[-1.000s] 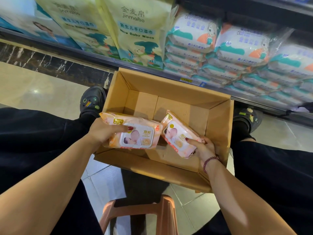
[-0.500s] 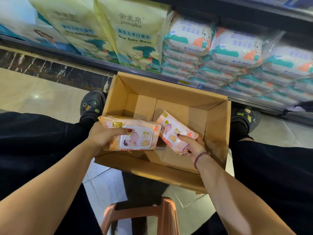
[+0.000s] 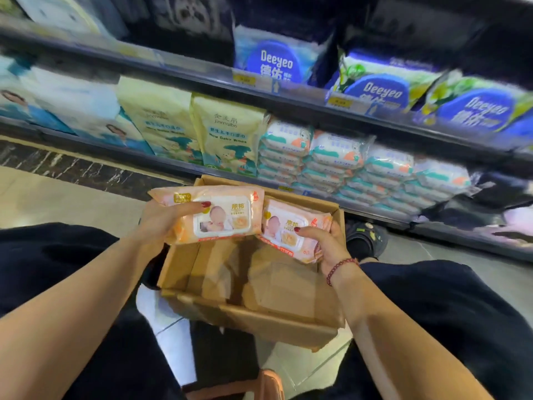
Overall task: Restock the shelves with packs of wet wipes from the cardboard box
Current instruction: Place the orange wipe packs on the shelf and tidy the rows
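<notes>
The shelves (image 3: pixel 288 90) are the main worry. Both tiers in view look full across their width, and I see no gap for the pink brand. Pushing a pack in where there is no room would probably crush or shove what is already there.

The cardboard box (image 3: pixel 259 319) sits on the floor between the person's legs, right in front of the lower tier. Only bare flaps show inside it. A reach forward over it could knock it with a knee or shin and tip it.

The white-and-teal stacks (image 3: pixel 331 160) on the lower tier stand several packs high in loose film. A nudge from an arm could slide a column off.

The two packs of wet wipes are above the box. The left pack (image 3: pixel 225 217) and the right pack (image 3: pixel 288 229) are side by side, with their near edges touching or overlapping. The wrap looks slick, so either could slip if it catches on the other.

The left hand (image 3: pixel 161 223) grips its pack with the thumb across the top. The right hand (image 3: pixel 328 241) holds its pack the same way. With each pack held in one hand, neither hand is free to steady a stack.
</notes>
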